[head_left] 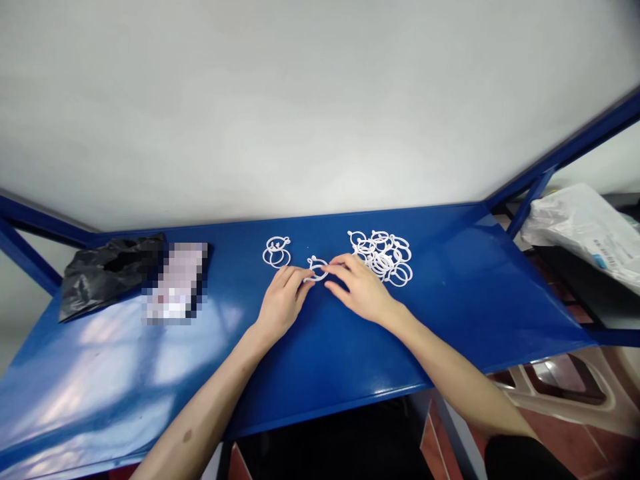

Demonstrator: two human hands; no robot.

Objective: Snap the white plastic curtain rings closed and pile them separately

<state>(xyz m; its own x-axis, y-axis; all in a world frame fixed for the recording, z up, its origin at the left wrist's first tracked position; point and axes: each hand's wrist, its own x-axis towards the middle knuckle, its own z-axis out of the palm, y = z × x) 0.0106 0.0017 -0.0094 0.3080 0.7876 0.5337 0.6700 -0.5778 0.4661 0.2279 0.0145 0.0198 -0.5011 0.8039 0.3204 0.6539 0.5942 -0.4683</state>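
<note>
A white curtain ring (pixel 320 277) with a small eyelet lies low over the blue table between my two hands. My left hand (pixel 283 300) pinches its left side with thumb and fingers closed. At the ring's right side, the fingertips of my right hand (pixel 363 290) rest on the rim, thumb a little lower. Just beyond my left hand, a small group of white curtain rings (pixel 277 256) lies overlapping. A larger heap of similar rings (pixel 383 257) sits just past my right hand, partly hidden by it.
The blue table (pixel 325 360) meets a pale wall at the back. On the left lie a black plastic bag (pixel 107 270) and a blurred-out flat object (pixel 177 280). Blue frame bars (pixel 565 157) rise at both sides. A white plastic package (pixel 585 227) stands beyond the right edge.
</note>
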